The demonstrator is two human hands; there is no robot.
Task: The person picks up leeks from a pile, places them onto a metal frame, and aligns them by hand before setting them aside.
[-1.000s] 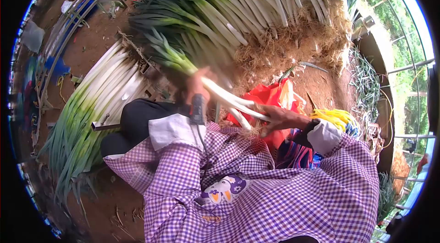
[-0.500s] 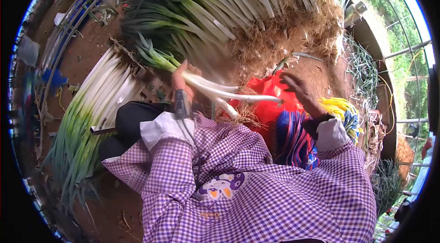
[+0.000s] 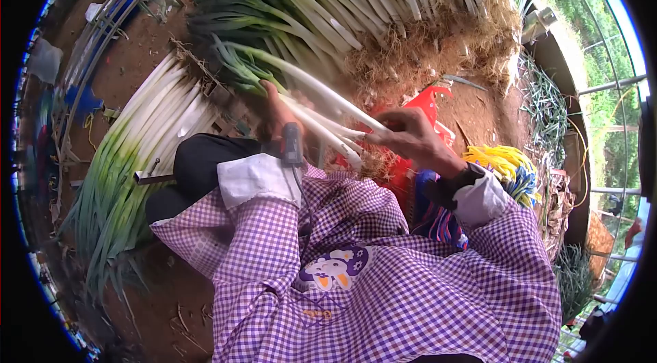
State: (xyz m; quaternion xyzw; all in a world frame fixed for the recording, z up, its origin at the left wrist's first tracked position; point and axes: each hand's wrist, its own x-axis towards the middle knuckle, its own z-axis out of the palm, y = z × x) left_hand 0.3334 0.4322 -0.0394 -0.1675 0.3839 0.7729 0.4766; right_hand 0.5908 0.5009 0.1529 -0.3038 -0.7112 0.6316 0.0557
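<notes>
Several long green onions lie across my lap, leaves up to the left and root ends to the right. My left hand is closed around them where white turns to green; a small grey device with a cable is on that wrist. The fingers of my right hand are closed at the root end of one white stalk, which stands a little apart from the others. Brown roots hang just below that hand. Behind it is a red plastic bag, partly covered.
A large pile of green onions with roots lies ahead. Another row of cleaned stalks is at the left, beside a metal bar. Yellow ties and blue-red ties sit at the right.
My right hand, which was apart and open over the red bag, has moved left and closed on a stalk's root end. That stalk has swung up; my left hand has shifted slightly right.
</notes>
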